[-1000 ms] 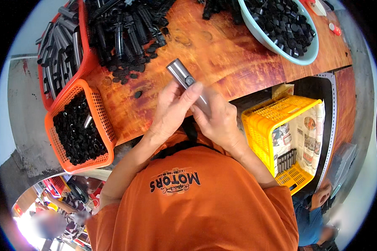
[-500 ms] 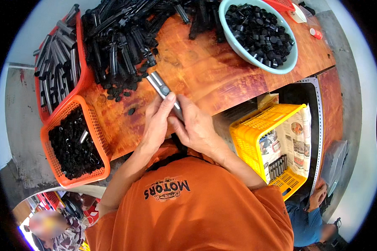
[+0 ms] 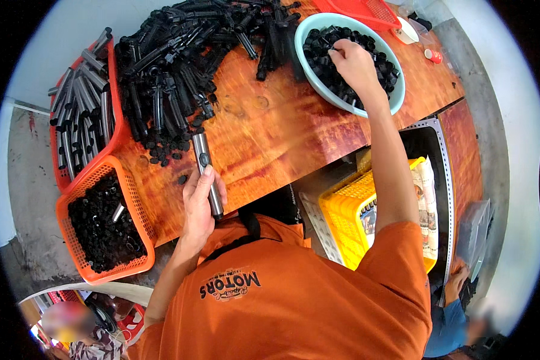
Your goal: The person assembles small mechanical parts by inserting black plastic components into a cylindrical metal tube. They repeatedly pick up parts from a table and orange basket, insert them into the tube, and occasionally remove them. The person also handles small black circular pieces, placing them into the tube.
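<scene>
My left hand, near the table's front edge, is wrapped round a shiny silver metal tube, which looks like a flashlight body. The tube stands tilted, with an oval black button on its side and a black lower end. Far to the right, my right hand is over the light-blue bowl of small black caps. Its fingers are bent together at the caps; what lies between them is too small to tell.
Black plastic parts heap at the far left. A red basket holds silver tubes; an orange basket holds small black pieces. A yellow crate stands below the table at right. Other people are at lower left and lower right.
My right hand has left the tube and reached far right into the bowl. My left hand keeps the tube, now more upright and a little further left.
</scene>
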A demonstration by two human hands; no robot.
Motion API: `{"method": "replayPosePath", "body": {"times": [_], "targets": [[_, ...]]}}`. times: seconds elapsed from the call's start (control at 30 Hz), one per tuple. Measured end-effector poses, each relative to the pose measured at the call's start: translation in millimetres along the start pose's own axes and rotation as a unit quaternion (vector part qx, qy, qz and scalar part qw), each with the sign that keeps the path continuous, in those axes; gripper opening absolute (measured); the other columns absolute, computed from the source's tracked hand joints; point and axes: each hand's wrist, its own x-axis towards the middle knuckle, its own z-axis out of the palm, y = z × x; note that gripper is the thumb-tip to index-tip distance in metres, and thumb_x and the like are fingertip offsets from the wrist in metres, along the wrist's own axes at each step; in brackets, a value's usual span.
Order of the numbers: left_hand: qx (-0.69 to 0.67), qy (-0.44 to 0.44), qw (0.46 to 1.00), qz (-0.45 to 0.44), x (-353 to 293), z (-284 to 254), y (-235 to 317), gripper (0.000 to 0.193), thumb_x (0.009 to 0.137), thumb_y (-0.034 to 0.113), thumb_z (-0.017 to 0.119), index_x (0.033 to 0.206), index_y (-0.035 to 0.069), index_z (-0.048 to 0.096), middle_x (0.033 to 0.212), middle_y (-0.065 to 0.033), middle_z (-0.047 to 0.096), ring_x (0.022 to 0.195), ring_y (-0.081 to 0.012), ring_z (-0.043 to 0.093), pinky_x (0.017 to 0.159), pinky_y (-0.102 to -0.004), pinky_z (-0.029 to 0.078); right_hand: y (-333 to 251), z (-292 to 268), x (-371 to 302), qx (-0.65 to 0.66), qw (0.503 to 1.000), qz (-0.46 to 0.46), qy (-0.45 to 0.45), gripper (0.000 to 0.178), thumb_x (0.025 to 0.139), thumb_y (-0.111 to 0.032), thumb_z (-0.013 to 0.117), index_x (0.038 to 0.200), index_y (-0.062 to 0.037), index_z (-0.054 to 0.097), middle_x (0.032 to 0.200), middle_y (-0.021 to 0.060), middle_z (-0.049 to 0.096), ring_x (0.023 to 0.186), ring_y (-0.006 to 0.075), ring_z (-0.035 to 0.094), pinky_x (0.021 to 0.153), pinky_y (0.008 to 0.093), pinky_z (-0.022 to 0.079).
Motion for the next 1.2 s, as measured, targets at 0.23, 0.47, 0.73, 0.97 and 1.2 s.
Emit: {"method": "replayPosePath", "body": {"times": [0.23, 0.47, 0.73, 0.97, 1.2], "targets": [[0.024, 0.001, 1.000, 0.015, -10.1, -6.6, 1.5, 0.029, 0.098, 0.034, 0.052, 0.087, 0.007, 0.049, 0.067, -0.0038, 0.052, 0.058, -0.0107, 0.050, 0.051, -0.0249, 0.042, 4.9, 42.9, 40.9, -0.116, 0.989, -0.064, -0.071, 0.023, 0.082, -0.014, 0.054, 0.101, -0.0055, 0.063, 0.107, 0.0163, 0.062, 0.100, 0.0367, 0.061, 0.085, 0.0467, 0.051], [0.029, 0.010, 0.999, 0.020, -13.3, -9.9, -3.8, 0.028, 0.097, 0.034, 0.052, 0.090, 0.007, 0.051, 0.068, -0.0030, 0.054, 0.056, -0.0103, 0.051, 0.050, -0.0241, 0.042, -2.0, 47.2, 45.0, -0.157, 0.982, -0.031, -0.102, 0.024, 0.080, -0.006, 0.052, 0.102, -0.0064, 0.061, 0.103, 0.0183, 0.063, 0.096, 0.0379, 0.062, 0.081, 0.0478, 0.051], [0.031, -0.018, 0.997, 0.074, -10.2, -9.0, -8.4, 0.020, 0.094, 0.025, 0.058, 0.096, 0.007, 0.051, 0.069, -0.0027, 0.053, 0.057, -0.0102, 0.050, 0.050, -0.0241, 0.042, -6.2, 16.7, 33.2, 0.029, 0.995, -0.038, 0.086, 0.032, 0.081, -0.011, 0.052, 0.110, -0.0095, 0.067, 0.102, 0.0206, 0.062, 0.096, 0.0381, 0.060, 0.087, 0.0466, 0.048], [-0.047, -0.004, 0.992, 0.115, -9.3, -3.1, 10.4, 0.020, 0.093, 0.020, 0.060, 0.104, 0.006, 0.051, 0.071, -0.0015, 0.052, 0.058, -0.0100, 0.049, 0.052, -0.0233, 0.042, -157.4, 13.4, -83.5, 0.291, 0.938, -0.188, -0.037, 0.025, 0.074, -0.001, 0.057, 0.098, -0.0040, 0.061, 0.085, 0.0126, 0.058, 0.080, 0.0285, 0.060, 0.071, 0.0378, 0.050], [-0.021, 0.064, 0.986, 0.150, -7.4, -4.8, 15.5, 0.020, 0.092, 0.018, 0.063, 0.103, 0.004, 0.053, 0.083, 0.0026, 0.053, 0.066, -0.0053, 0.048, 0.058, -0.0203, 0.040, -214.0, 54.1, -158.6, 0.377, 0.900, -0.178, -0.125, 0.031, 0.079, -0.001, 0.060, 0.109, -0.0020, 0.054, 0.087, 0.0147, 0.053, 0.072, 0.0351, 0.060, 0.059, 0.0424, 0.050]]}}
